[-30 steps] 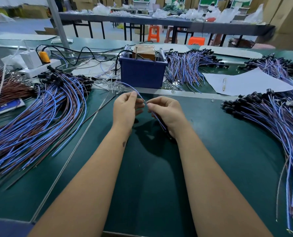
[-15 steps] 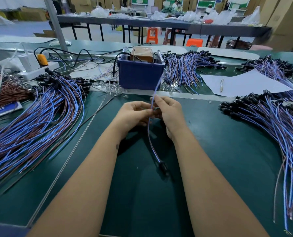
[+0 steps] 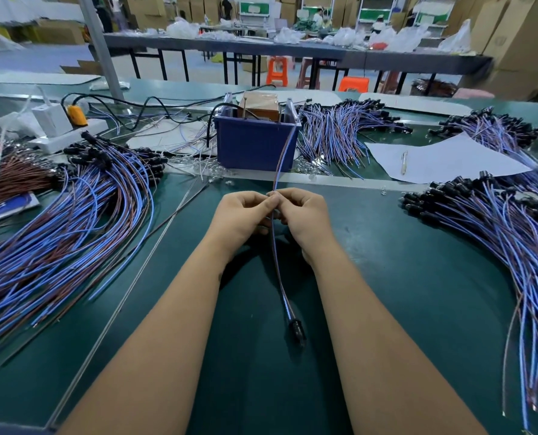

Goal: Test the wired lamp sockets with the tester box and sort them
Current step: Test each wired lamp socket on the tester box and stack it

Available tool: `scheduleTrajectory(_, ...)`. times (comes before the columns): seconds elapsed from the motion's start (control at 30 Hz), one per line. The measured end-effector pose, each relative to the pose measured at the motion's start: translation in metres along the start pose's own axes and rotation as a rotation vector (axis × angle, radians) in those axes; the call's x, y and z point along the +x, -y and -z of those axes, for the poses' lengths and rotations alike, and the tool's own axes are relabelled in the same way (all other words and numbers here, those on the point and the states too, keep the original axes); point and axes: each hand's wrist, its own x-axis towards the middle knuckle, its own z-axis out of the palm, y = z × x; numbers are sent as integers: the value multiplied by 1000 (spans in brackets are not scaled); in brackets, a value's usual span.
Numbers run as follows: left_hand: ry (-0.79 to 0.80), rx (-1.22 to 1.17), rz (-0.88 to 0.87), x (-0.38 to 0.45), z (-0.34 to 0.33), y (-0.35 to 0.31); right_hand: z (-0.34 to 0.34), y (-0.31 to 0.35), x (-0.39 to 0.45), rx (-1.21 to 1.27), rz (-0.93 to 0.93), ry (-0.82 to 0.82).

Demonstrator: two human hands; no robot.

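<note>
My left hand (image 3: 242,216) and my right hand (image 3: 302,215) meet at the middle of the green table, both pinching the blue and brown wires of one lamp socket. Its black socket (image 3: 296,332) lies on the table between my forearms. The wire ends (image 3: 285,152) run up from my fingers to the right metal post of the blue tester box (image 3: 255,142). A large pile of wired sockets (image 3: 73,221) spreads on the left, and another pile (image 3: 496,227) lies on the right.
A white power strip (image 3: 64,133) with plugs and black cables sits at the back left. A white sheet with a pen (image 3: 443,161) lies back right. More socket bundles (image 3: 340,136) lie behind the box. Thin metal rods (image 3: 154,246) run diagonally across the table.
The hands came together and lifted the wire ends toward the tester box. The socket slid out of my right hand and now lies on the table between my arms.
</note>
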Motion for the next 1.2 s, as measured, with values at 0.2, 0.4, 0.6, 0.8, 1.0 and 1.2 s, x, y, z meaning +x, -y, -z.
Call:
scheduleTrajectory(0.2,0,-96,26,0,4,0,-1,1,-1,12,-32,30)
scheduleTrajectory(0.4,-88,-120,41,2,4,2,2,1,1,47,-45,-54)
scheduleTrajectory(0.6,-203,-105,14,5,4,6,0,0,2,45,-37,-88)
scheduleTrajectory(0.8,-375,12,-13,10,10,11,0,1,2,1,-21,-101)
scheduleTrajectory(1.0,-368,108,-8,17,10,9,-1,1,8,-56,-4,-164)
scheduleTrajectory(1.2,-359,98,-29,30,13,6,-3,0,24,-38,-37,-276)
